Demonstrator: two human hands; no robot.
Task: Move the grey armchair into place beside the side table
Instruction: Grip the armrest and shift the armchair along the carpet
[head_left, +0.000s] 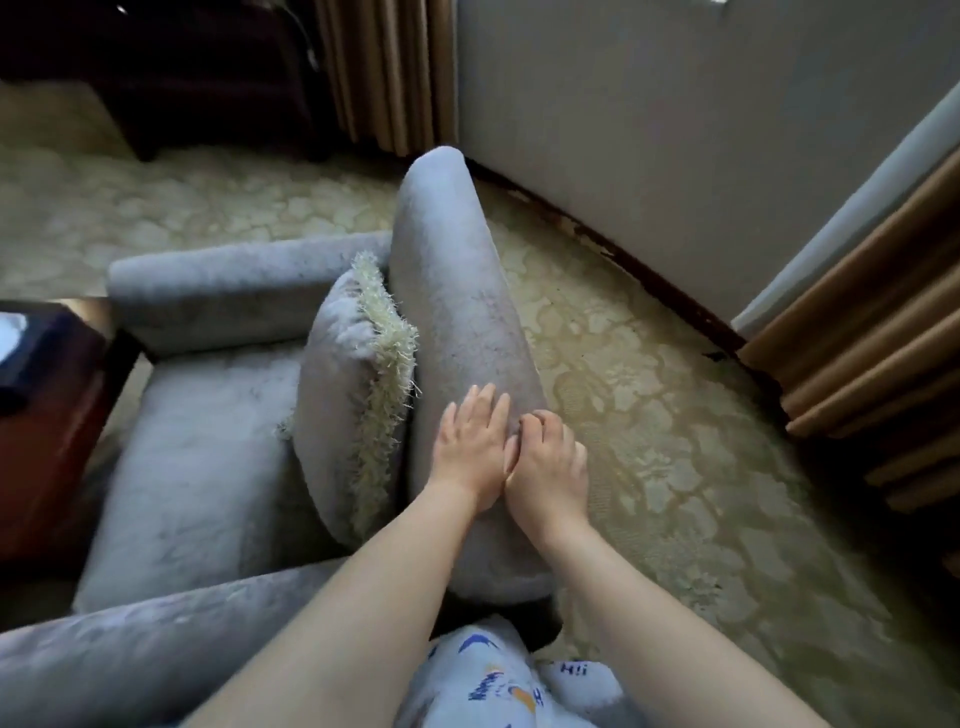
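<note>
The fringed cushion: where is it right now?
In the head view, the fringed cushion stands on the armchair seat, leaning against its backrest, just left of both hands.

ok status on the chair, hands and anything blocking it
Left hand flat on the grey armchair backrest, right hand curled over its top. Side table close at the chair's front. Cushion on seat.
</note>
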